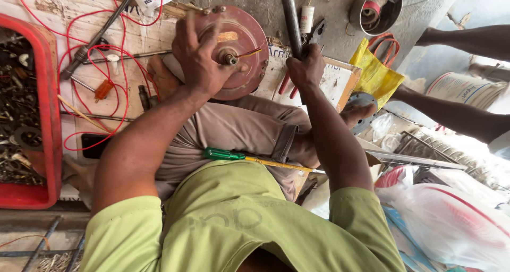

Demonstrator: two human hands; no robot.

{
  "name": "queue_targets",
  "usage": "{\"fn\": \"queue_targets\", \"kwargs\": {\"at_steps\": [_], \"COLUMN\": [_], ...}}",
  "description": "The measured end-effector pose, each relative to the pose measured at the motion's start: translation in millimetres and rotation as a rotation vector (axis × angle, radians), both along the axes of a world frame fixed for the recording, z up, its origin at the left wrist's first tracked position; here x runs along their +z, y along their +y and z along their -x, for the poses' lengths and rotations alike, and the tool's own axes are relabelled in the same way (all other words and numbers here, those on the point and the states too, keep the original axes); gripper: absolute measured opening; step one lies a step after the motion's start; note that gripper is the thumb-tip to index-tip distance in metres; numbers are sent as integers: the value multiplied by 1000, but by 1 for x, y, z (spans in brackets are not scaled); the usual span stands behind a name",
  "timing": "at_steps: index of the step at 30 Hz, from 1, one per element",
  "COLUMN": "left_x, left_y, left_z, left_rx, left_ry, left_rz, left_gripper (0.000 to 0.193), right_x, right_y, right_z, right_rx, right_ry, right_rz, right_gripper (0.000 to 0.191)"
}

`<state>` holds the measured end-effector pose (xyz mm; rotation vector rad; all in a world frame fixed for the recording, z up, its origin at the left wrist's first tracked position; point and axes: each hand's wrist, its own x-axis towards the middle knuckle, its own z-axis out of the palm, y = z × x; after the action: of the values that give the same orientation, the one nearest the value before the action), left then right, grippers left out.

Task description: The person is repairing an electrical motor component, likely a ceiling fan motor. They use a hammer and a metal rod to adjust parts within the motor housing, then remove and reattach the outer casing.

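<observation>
My left hand [201,57] lies spread over a round reddish-brown motor housing [241,43] and holds it against my knee. A short shaft with thin coloured wires sticks out of the housing's middle. My right hand [305,70] is closed around a dark metal pipe [289,11] that runs up out of view. Pliers with red handles [287,83] sit just beside that hand. A screwdriver with a green handle [226,154] and a yellow shank lies across my lap.
A red crate [50,107] of metal scrap stands at the left. Red wire [79,49] loops over a board with loose tools. A yellow bag [374,75], a steel tin [380,9], plastic bags [451,219] and another person's limbs [457,118] are at the right.
</observation>
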<state>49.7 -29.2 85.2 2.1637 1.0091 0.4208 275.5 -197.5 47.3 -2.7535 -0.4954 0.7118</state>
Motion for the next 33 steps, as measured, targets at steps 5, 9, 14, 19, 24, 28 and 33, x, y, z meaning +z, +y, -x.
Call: {"fn": "queue_targets", "kwargs": {"at_steps": [5,9,14,19,24,28,33], "left_x": [4,5,2,4,35,72,105], "left_y": [-2,5,10,21,32,40,45], "left_z": [9,11,-1,-13,-16,-24,-41], "left_rx": [-178,-225,-88,-178,-240,-282,-251], "left_ry": [-192,-274,-345,-249,-386,-393,-646], "left_rz": [82,94,505,556,212,268,492], "left_gripper": [35,37,67,80,75,46,31], "right_x": [51,111,207,248,274,316,301], "right_y": [17,4,-44,-44,-21,-15,-14], "right_z": [-11,-9,4,10,24,38,63], "right_rx": [-231,-377,-224,-179,348,462,211], "right_ry": [403,668,754,515,204,138,190], "right_rz": [-262,-484,-900,-771,-499,-737,-1251], "right_gripper": [39,32,33,22,46,27,24]}}
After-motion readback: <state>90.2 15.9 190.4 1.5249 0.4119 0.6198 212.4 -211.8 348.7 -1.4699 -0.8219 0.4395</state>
